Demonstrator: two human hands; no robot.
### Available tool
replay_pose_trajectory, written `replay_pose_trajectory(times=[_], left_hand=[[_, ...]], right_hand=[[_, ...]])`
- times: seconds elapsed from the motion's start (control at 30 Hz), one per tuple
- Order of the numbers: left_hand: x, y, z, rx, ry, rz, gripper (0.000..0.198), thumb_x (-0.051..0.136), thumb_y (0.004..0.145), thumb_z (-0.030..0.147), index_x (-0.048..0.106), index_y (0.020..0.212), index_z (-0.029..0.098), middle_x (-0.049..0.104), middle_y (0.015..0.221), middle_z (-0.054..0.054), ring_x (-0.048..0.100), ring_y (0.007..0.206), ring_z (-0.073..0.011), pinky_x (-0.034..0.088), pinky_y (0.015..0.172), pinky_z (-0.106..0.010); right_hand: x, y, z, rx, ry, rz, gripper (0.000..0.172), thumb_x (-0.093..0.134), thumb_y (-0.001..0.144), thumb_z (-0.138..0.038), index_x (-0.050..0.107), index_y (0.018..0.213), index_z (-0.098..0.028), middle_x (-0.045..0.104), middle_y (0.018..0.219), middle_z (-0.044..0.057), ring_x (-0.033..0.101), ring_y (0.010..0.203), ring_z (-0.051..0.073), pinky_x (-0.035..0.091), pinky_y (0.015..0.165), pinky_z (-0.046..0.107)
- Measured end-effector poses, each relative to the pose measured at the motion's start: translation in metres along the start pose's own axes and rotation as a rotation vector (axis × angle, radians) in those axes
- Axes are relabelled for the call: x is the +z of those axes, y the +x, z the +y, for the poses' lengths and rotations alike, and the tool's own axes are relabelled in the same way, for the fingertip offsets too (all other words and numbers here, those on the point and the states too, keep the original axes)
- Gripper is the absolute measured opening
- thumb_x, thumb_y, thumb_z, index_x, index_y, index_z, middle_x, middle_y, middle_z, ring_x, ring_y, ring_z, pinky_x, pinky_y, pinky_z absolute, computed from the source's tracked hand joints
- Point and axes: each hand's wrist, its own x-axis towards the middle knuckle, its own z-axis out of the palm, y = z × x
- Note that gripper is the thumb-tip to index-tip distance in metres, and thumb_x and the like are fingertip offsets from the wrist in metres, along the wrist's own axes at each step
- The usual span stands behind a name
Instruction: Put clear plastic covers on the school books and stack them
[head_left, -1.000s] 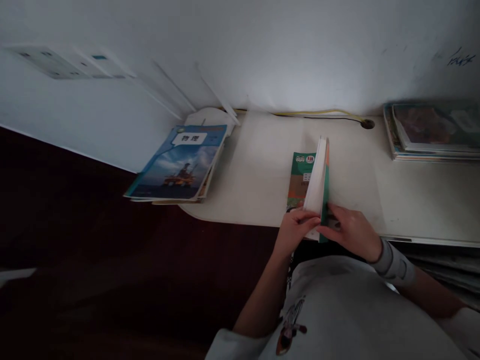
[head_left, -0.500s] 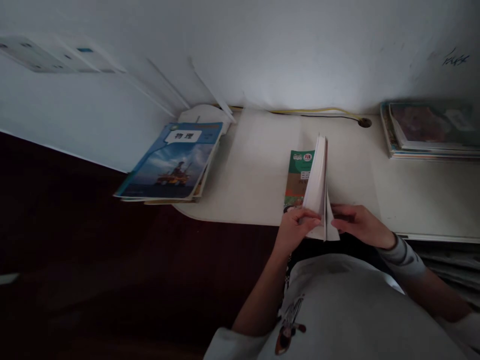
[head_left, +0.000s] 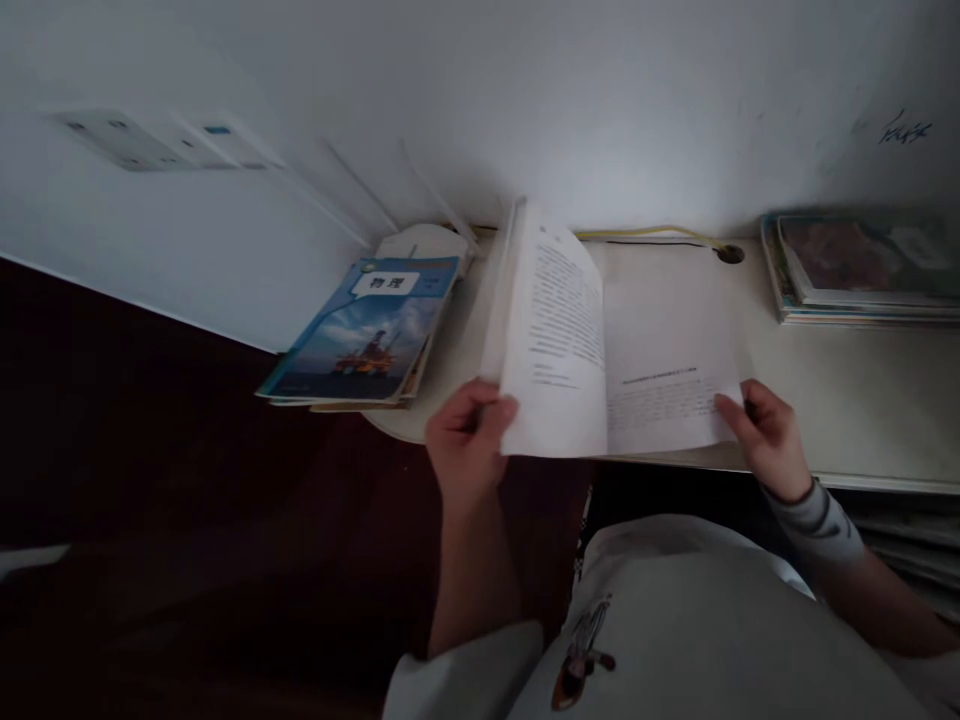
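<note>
An open book with white printed pages lies spread on the white desk in front of me. My left hand grips the left block of pages at its lower edge, thumb on top, holding it raised. At the lower right corner of the right page my right hand presses the paper with its fingers curled. The book's cover is hidden under the pages.
A stack of books topped by a blue textbook overhangs the desk's left end. Another pile of books sits at the back right. A yellow cable runs along the wall to a desk hole. Dark floor lies to the left.
The book, held nearly closed and upright, has been spread open flat. My left hand moved left with the left pages; my right hand moved right to the page corner.
</note>
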Motion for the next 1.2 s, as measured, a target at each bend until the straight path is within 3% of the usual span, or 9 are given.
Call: replay_pose_trajectory(times=[0.2, 0.37, 0.5, 0.6, 0.77, 0.87, 0.97, 1.07, 1.2], left_hand=[[-0.030, 0.006, -0.044, -0.584, 0.000, 0.059, 0.026, 0.069, 0.052, 0.032, 0.049, 0.061, 0.018, 0.049, 0.051, 0.007, 0.042, 0.044, -0.0065, 0.030, 0.043, -0.017], [-0.053, -0.021, -0.045, -0.670, 0.247, -0.135, 0.030, 0.066, 0.060, 0.043, 0.050, 0.067, 0.018, 0.051, 0.056, 0.005, 0.046, 0.049, -0.0098, 0.037, 0.046, -0.020], [-0.063, -0.026, -0.030, -0.379, 0.676, -0.126, 0.037, 0.064, 0.067, 0.041, 0.060, 0.095, 0.018, 0.063, 0.092, -0.007, 0.062, 0.080, -0.0222, 0.053, 0.066, -0.034], [-0.034, -0.026, -0.010, 0.061, 0.907, -0.170, 0.054, 0.057, 0.080, 0.040, 0.048, 0.129, 0.019, 0.048, 0.134, -0.017, 0.050, 0.123, -0.0311, 0.047, 0.095, -0.046], [0.065, -0.056, 0.015, 0.664, 0.905, -1.019, 0.064, 0.053, 0.086, 0.051, 0.039, 0.141, 0.023, 0.034, 0.151, -0.014, 0.022, 0.141, -0.0398, 0.032, 0.107, -0.059], [0.100, -0.075, 0.011, 0.789, 0.962, -1.001, 0.044, 0.047, 0.091, 0.024, 0.049, 0.135, 0.021, 0.042, 0.147, -0.013, 0.028, 0.140, -0.0376, 0.030, 0.108, -0.061], [0.107, -0.082, 0.000, 0.856, 0.974, -0.931, 0.033, 0.042, 0.090, 0.011, 0.065, 0.112, 0.017, 0.057, 0.134, -0.011, 0.040, 0.134, -0.0332, 0.031, 0.109, -0.060], [0.105, -0.083, -0.007, 0.871, 0.978, -0.909, 0.030, 0.042, 0.090, 0.011, 0.068, 0.103, 0.015, 0.063, 0.126, -0.011, 0.046, 0.130, -0.0331, 0.034, 0.107, -0.061], [0.108, -0.087, -0.012, 0.825, 0.990, -0.935, 0.031, 0.044, 0.089, 0.011, 0.067, 0.109, 0.015, 0.063, 0.127, -0.011, 0.046, 0.130, -0.0326, 0.033, 0.107, -0.062]], right_hand=[[-0.016, 0.004, 0.046, -0.004, -0.222, -0.110, 0.027, 0.050, 0.087, -0.042, 0.048, 0.070, -0.021, 0.058, 0.075, 0.002, 0.049, 0.060, 0.013, 0.042, 0.057, 0.027], [-0.027, -0.008, 0.057, -0.126, -0.384, -0.148, 0.026, 0.044, 0.089, -0.037, 0.042, 0.068, -0.023, 0.065, 0.096, 0.010, 0.058, 0.073, 0.017, 0.047, 0.069, 0.030], [-0.051, -0.001, 0.057, -0.053, -0.307, -0.273, 0.030, 0.048, 0.088, -0.044, 0.052, 0.070, -0.021, 0.066, 0.092, 0.007, 0.059, 0.073, 0.016, 0.047, 0.067, 0.028], [-0.059, 0.006, 0.047, 0.046, -0.264, -0.260, 0.039, 0.052, 0.085, -0.054, 0.056, 0.068, -0.019, 0.060, 0.069, 0.002, 0.051, 0.059, 0.012, 0.042, 0.055, 0.025], [-0.046, 0.009, 0.023, 0.204, -0.073, -0.265, 0.050, 0.039, 0.090, -0.060, 0.054, 0.065, -0.019, 0.048, 0.048, -0.003, 0.043, 0.043, 0.011, 0.034, 0.041, 0.024], [-0.039, 0.005, 0.028, 0.084, -0.264, -0.321, 0.049, 0.034, 0.094, -0.052, 0.058, 0.067, -0.019, 0.057, 0.053, 0.000, 0.053, 0.048, 0.014, 0.043, 0.047, 0.027], [-0.041, -0.001, 0.047, -0.149, -0.643, -0.164, 0.040, 0.037, 0.095, -0.043, 0.066, 0.092, -0.015, 0.071, 0.094, 0.014, 0.066, 0.085, 0.024, 0.052, 0.078, 0.037], [-0.043, -0.011, 0.067, -0.280, -0.883, -0.144, 0.051, 0.045, 0.092, -0.046, 0.056, 0.123, -0.008, 0.055, 0.132, 0.024, 0.051, 0.124, 0.032, 0.040, 0.103, 0.048], [-0.040, -0.020, 0.078, -0.263, -1.016, -0.181, 0.060, 0.046, 0.091, -0.049, 0.047, 0.135, -0.007, 0.044, 0.143, 0.023, 0.041, 0.133, 0.032, 0.031, 0.109, 0.051]])
